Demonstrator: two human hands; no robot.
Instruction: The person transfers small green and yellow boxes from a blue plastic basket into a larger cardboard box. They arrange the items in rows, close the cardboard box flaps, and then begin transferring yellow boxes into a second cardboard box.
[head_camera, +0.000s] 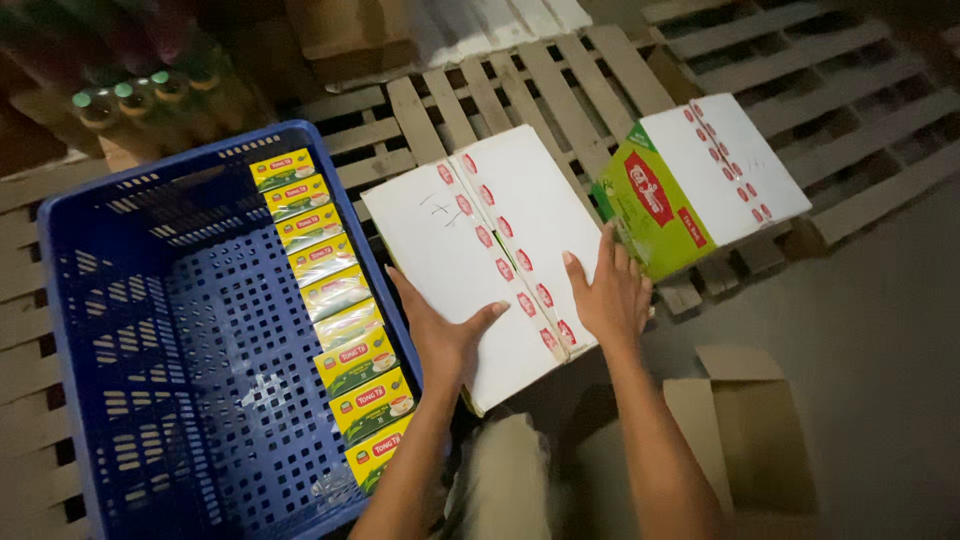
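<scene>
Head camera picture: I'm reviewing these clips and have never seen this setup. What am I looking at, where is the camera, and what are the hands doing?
There is no machine here. One camera sits on a person's head and looks down, so the two bare arms coming up from the bottom edge are that person's own.

The left hand and the right hand both lie flat and open on a sealed white carton, taped down its middle. They press or steady it; nothing is gripped.

A second carton, white on top with a green side, lies to the right of it. Both rest on wooden pallets.

On the left is a blue plastic crate with a row of small yellow-green boxes lined along its right wall. Bottles with green caps stand behind the crate, blurred. An opened brown cardboard box lies at bottom right.
</scene>
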